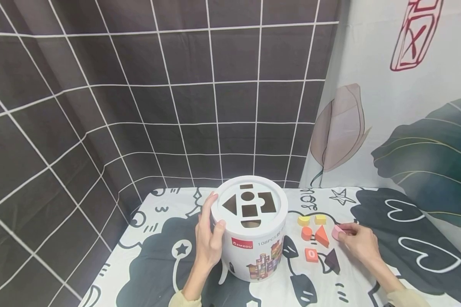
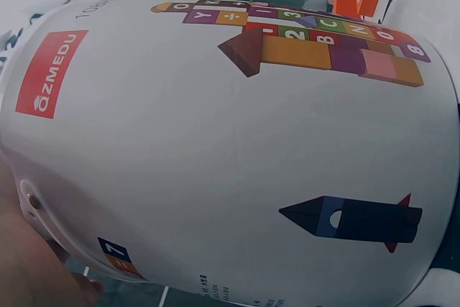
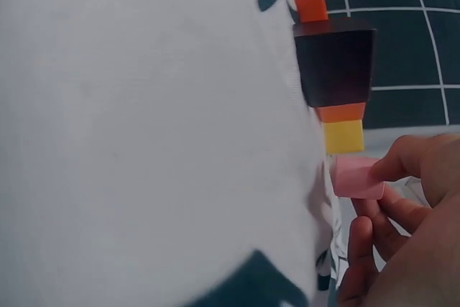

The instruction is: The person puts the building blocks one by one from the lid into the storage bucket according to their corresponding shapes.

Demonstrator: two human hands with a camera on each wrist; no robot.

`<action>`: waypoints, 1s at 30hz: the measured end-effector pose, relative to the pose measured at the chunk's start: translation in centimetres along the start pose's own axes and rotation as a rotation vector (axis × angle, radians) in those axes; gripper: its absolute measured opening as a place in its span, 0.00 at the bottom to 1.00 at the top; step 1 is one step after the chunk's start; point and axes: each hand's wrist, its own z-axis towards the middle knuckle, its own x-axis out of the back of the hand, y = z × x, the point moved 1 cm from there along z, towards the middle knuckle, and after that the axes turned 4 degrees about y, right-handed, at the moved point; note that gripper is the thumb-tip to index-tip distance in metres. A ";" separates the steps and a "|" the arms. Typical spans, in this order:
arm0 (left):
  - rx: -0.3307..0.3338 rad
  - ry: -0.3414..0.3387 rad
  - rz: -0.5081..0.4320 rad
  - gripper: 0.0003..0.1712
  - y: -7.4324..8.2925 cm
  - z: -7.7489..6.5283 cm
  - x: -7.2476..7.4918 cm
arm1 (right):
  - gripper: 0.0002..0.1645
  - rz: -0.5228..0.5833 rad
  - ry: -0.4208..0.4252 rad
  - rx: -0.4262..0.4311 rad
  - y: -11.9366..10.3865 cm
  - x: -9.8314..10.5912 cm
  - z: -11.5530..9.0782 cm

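A white shape-sorter bucket (image 1: 230,251) stands upright on the bed-like cloth surface, its lid (image 1: 266,217) cut with several shaped holes. My left hand (image 1: 208,238) rests against the bucket's left side, fingers extended up to the rim and thumb on the front. Over to the right, my right hand (image 1: 363,243) pinches a pink block (image 3: 358,177) between thumb and fingers, at the cloth. Left of that hand lie an orange triangular block (image 1: 322,236), a round orange block (image 1: 307,233), an orange-red block marked 0 (image 1: 311,255) and a dark purple block (image 1: 332,261).
Two yellow blocks, one rounded (image 1: 303,220) and one rectangular (image 1: 320,219), lie behind the orange ones. The black-and-white patterned cloth (image 1: 146,260) covers the surface. A dark grid-patterned curtain (image 1: 184,106) hangs behind, meeting a pale printed curtain (image 1: 372,64) on the right.
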 end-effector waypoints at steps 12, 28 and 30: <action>0.002 0.000 0.000 0.36 0.0 0.1 0.0 | 0.19 0.102 -0.005 0.110 -3.3 2.3 0.0; 0.007 0.006 0.004 0.36 0.2 0.1 0.0 | 0.16 0.192 -0.019 0.354 -11.2 5.5 -0.9; 0.007 0.007 0.005 0.36 0.1 0.0 0.0 | 0.16 0.209 -0.025 0.384 -12.2 5.8 -1.1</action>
